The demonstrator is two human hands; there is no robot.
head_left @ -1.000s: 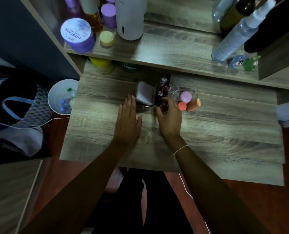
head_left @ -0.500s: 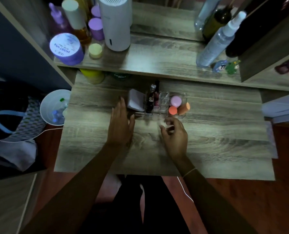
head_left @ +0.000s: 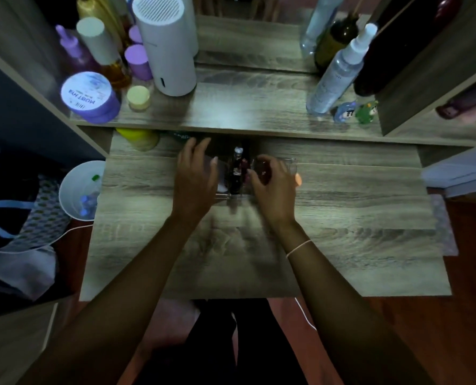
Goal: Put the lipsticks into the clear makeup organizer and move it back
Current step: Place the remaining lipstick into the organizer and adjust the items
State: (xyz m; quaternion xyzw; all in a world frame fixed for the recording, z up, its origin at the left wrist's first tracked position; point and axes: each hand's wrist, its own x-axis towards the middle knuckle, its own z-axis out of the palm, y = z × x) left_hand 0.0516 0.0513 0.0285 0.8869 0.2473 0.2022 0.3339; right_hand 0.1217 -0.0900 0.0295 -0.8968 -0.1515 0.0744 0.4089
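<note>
Seen from above, a clear makeup organizer (head_left: 235,194) sits on a wooden desk (head_left: 342,223) near the back, just under a shelf. The left hand (head_left: 195,176) and the right hand (head_left: 273,187) wrap around its two ends. Dark lipsticks (head_left: 238,168) stand upright inside. Blur makes it hard to tell how firmly the fingers press.

Upper shelf (head_left: 245,107), left group: white cylindrical device (head_left: 166,48), purple "MOIST" jar (head_left: 89,97), small yellow-lidded jar (head_left: 138,98), purple-capped bottles (head_left: 139,61), amber bottle with white cap (head_left: 103,51). Right group: clear spray bottle (head_left: 339,70) leaning, dark glass bottle (head_left: 332,41), blue figurine (head_left: 345,112) beside green figurine (head_left: 366,112). Yellow container (head_left: 139,137) under the shelf. White bin (head_left: 78,190) on floor left of desk (head_left: 342,232)
</note>
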